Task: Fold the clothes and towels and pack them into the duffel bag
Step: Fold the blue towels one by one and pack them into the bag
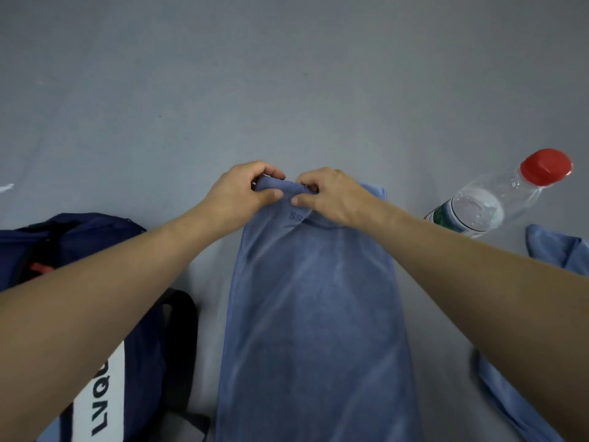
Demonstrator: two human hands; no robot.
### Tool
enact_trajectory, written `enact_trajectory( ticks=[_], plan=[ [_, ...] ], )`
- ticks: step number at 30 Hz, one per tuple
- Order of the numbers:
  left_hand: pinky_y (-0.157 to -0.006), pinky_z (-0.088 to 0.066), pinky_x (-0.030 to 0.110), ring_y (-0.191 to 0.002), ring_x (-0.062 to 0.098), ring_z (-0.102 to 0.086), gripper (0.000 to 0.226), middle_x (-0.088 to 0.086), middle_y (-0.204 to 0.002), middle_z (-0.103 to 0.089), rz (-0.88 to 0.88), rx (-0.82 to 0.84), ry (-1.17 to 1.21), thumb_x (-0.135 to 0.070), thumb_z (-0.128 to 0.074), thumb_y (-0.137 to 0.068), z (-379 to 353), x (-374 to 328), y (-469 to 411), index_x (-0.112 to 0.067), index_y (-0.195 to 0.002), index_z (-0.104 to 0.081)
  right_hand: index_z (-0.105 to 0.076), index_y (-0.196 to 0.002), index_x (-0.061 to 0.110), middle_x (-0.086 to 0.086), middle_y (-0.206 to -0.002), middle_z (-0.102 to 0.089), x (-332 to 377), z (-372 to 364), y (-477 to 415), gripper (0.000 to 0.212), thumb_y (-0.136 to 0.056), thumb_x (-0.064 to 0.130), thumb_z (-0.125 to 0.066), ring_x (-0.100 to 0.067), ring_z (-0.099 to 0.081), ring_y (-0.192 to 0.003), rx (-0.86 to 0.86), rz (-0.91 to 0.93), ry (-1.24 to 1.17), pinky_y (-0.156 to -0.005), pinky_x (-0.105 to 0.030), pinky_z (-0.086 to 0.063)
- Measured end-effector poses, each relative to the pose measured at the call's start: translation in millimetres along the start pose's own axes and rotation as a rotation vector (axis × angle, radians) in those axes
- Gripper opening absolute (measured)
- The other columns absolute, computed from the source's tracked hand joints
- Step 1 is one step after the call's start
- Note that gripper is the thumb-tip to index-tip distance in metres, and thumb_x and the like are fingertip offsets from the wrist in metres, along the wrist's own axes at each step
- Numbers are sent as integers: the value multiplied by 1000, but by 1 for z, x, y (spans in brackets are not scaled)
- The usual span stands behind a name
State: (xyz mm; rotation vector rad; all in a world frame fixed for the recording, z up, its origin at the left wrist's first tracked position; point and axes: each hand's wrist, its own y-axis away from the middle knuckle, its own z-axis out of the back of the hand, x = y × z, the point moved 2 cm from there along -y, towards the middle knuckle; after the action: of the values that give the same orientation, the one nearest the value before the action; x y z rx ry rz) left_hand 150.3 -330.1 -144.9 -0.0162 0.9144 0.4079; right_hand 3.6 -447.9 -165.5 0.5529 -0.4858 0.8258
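A long blue towel (315, 314) lies lengthwise on the grey surface in front of me, folded into a narrow strip. At its far end my left hand (242, 189) and my right hand (328, 194) sit close together, each pinching the towel's top edge between thumb and curled fingers. A navy duffel bag (140, 339) with a white lettered panel and a black strap lies at the lower left, partly hidden under my left forearm.
A clear plastic bottle (497, 199) with a red cap lies on its side at the right. Beyond my right forearm more blue cloth (557, 247) shows at the right edge, and another strip (510, 400) at the lower right. The grey surface (287, 74) stretches far ahead.
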Motion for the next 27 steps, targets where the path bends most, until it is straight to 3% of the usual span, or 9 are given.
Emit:
enact_trajectory(
  ticks=[4, 7, 10, 13, 15, 19, 21, 23, 27],
  plan=[
    [-80, -51, 25, -85, 6, -67, 11, -15, -89, -72, -14, -45, -72, -20, -70, -91, 7, 0, 4, -31, -92, -72, -51, -65, 28, 8, -67, -52, -6, 6, 16, 32, -88, 42, -68, -18, -51, -71, -11, -42, 18, -73, -32, -34],
    [-74, -46, 20, -74, 3, -60, 12, -14, -81, -68, -14, -150, -102, -17, -69, -91, 18, 1, 10, -29, -88, -72, -63, -86, 24, -3, -90, -67, -14, 21, 31, 23, -92, 46, -62, -29, -59, -92, -125, 8, 261, -83, -37, -38],
    [-69, -41, 11, -68, -1, -56, 10, -8, -82, -66, 4, -254, -131, -14, -66, -93, 35, 6, 25, -23, -92, -71, -64, -94, 17, -12, -95, -71, -23, 39, 53, 22, -96, 37, -55, -36, -59, -96, -261, 39, 529, -89, -40, -36],
    [-75, -42, 24, -83, 12, -59, 10, -1, -91, -68, 52, -333, -169, -17, -64, -94, 49, 10, 49, -25, -94, -69, -64, -97, 11, -14, -96, -69, -21, 48, 83, 17, -95, 25, -54, -40, -58, -95, -337, 9, 643, -81, -41, -37],
    [-75, -42, 24, -82, 15, -59, 9, 0, -94, -69, 53, -361, -192, -19, -63, -95, 53, 7, 68, -27, -94, -68, -64, -98, 9, -16, -95, -66, -14, 48, 108, 14, -95, 18, -55, -40, -58, -93, -400, 9, 660, -71, -40, -34],
    [-64, -37, 5, -68, 7, -54, 11, -8, -90, -65, 48, -412, -160, -19, -62, -95, 42, -12, 133, -27, -96, -69, -66, -99, 11, -11, -92, -63, 1, 35, 184, 13, -91, 8, -56, -38, -59, -89, -453, 35, 607, -60, -37, -39],
    [-65, -41, 8, -65, 3, -57, 9, -9, -84, -66, 58, -416, -92, -19, -63, -95, 30, -24, 178, -25, -97, -70, -66, -98, 15, -8, -91, -63, 6, 25, 229, 13, -91, 8, -57, -37, -59, -88, -439, 36, 571, -58, -37, -41],
    [-69, -51, 21, -63, -2, -61, 10, -12, -78, -66, 69, -370, -1, -16, -64, -95, 13, -29, 231, -25, -94, -68, -65, -96, 17, -8, -91, -65, 8, 13, 277, 10, -93, 14, -57, -38, -61, -88, -399, 19, 520, -62, -40, -46],
    [-76, -56, 35, -79, 6, -68, 6, -11, -87, -73, 105, -281, -21, -17, -66, -94, -24, -27, 340, -22, -94, -70, -73, -103, 16, -11, -95, -72, -4, -24, 371, 19, -89, 6, -66, -38, -67, -85, -330, 84, 363, -65, -45, -56]
  ],
)
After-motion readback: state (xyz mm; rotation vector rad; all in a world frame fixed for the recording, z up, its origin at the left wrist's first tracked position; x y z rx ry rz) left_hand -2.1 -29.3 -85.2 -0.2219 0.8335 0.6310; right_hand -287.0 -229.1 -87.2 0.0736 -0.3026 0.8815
